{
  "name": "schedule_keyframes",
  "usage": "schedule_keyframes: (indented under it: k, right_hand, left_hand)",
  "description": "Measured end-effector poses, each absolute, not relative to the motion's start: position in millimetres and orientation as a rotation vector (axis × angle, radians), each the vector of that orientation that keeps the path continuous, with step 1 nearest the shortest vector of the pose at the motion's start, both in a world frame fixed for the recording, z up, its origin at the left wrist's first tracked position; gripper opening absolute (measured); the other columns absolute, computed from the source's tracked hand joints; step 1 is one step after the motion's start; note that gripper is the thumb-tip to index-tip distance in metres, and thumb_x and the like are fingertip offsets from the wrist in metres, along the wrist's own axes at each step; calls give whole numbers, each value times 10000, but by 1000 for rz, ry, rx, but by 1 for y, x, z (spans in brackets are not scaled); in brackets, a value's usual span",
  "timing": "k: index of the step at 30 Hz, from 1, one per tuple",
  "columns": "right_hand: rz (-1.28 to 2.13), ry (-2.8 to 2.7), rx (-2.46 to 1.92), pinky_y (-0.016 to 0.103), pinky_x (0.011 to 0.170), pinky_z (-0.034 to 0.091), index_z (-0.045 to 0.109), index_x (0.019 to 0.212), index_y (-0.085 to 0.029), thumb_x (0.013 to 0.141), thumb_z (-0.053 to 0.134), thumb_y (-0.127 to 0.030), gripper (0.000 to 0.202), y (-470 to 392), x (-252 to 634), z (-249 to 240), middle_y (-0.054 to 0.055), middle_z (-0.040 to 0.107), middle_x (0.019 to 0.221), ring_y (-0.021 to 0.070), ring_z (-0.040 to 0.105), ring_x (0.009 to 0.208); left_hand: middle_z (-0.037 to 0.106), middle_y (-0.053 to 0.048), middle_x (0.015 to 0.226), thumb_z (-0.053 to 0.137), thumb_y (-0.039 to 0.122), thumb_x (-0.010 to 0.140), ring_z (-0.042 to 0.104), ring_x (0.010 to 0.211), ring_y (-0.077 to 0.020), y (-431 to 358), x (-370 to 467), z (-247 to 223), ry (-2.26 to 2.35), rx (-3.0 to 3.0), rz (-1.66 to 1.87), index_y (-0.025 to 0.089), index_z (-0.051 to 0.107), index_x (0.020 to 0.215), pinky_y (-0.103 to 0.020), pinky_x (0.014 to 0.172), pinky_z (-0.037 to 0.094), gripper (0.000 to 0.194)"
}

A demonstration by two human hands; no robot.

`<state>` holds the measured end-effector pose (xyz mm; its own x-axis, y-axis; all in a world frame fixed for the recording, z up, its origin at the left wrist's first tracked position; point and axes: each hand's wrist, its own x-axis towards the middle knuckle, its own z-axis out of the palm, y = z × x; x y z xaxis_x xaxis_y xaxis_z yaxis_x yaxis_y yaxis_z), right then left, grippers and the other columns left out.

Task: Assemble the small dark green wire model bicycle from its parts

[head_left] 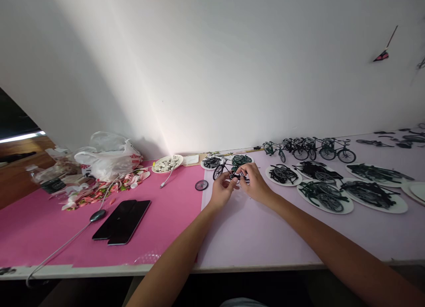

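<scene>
Between my two hands is a small black model bicycle [218, 171], its front wheel pointing left and its rear part largely covered by my fingers. My left hand [223, 191] is closed, thumb and fingers pinching the bicycle's lower middle. From the right, my right hand [255, 183] pinches the rear of the same bicycle, fingertips bent down onto it. A loose spoked wheel [201, 185] lies flat on the pink sheet, left of my left hand. Just behind the hands are plates of dark parts, one with green pieces [241, 160].
Finished-looking model bicycles [328, 150] stand along the wall at right. Plates of bicycle parts [325, 197] spread before them. Two black phones [121, 222], a cable with a dark puck [98, 215], a white plastic bag [108, 158] and a bowl of small pieces [181, 158] are left.
</scene>
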<state>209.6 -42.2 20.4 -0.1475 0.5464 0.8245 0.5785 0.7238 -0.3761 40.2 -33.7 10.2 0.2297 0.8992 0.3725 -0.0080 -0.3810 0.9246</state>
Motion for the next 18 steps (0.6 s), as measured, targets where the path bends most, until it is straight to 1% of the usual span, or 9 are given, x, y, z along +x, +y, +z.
schedule_keyframes:
  k: [5,9,13,18]
  right_hand:
    - [-34,-1808,-903,456,868,505,520,1003,-248,839,532,-58,251,-41,210,19,67,547,918,293,543,998]
    - [-21,-1813,-917,454,866,503,506,982,-251,854,526,-68,225,-40,210,18,63,545,905,294,541,1001]
    - [-15,-1810,-923,452,863,504,503,972,-254,858,531,-79,211,-39,211,16,60,554,905,293,545,1000]
    - [-15,-1802,-910,457,875,501,513,979,-255,876,537,-98,189,-39,210,16,63,553,900,293,545,1003]
  left_hand:
    - [729,-142,1167,768,564,858,752,703,-172,-31,41,8,849,1614,1311,143,654,1217,-237,593,517,565]
    - [741,-132,1121,746,543,884,750,696,-174,-30,41,6,868,1622,1335,144,667,1183,-240,587,519,505]
    - [746,-119,1044,740,540,887,751,703,-180,-29,41,5,883,1621,1331,145,665,1162,-243,594,519,487]
    - [744,-116,1027,739,518,895,749,703,-182,-29,40,5,889,1629,1339,144,671,1135,-253,607,531,449]
